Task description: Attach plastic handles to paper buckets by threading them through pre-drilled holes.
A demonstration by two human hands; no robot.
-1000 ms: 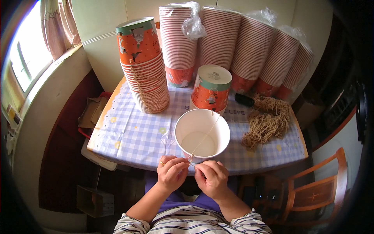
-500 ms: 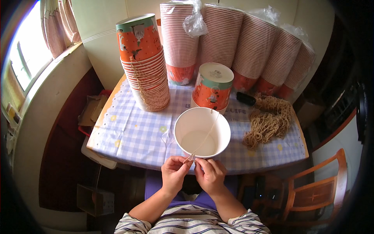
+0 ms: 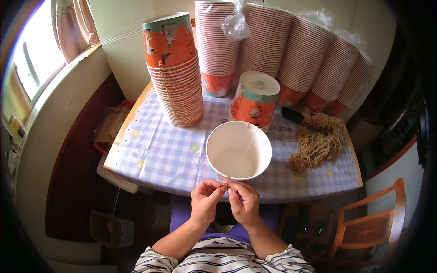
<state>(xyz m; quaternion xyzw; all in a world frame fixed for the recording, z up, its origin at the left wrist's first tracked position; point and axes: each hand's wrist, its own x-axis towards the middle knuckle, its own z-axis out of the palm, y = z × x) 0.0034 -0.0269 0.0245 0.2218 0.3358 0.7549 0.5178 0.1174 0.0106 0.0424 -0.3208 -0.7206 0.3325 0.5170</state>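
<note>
A white-lined paper bucket (image 3: 234, 164) stands mouth up at the table's near edge. A thin tan string (image 3: 245, 154) runs from its far rim across the mouth to its near rim. There my left hand (image 3: 205, 202) pinches the string between thumb and forefinger. My right hand (image 3: 244, 202) is closed on the string right beside it, fingertips nearly touching the left ones. The exact loop or knot between the fingertips is too small to make out. Just behind the bucket, an orange and green paper bucket (image 3: 255, 100) sits upside down.
An upside-down stack of buckets (image 3: 175, 86) with strings hanging down stands at left. Tall plastic-wrapped bucket stacks (image 3: 261, 41) line the back. A bundle of tan strings (image 3: 318, 141) lies at right, by a black object (image 3: 292, 114). A wooden chair (image 3: 368, 223) is at lower right.
My fingers have drawn closer together on the string at the near rim. The view has shifted slightly, so the table and stacks appear a little farther right.
</note>
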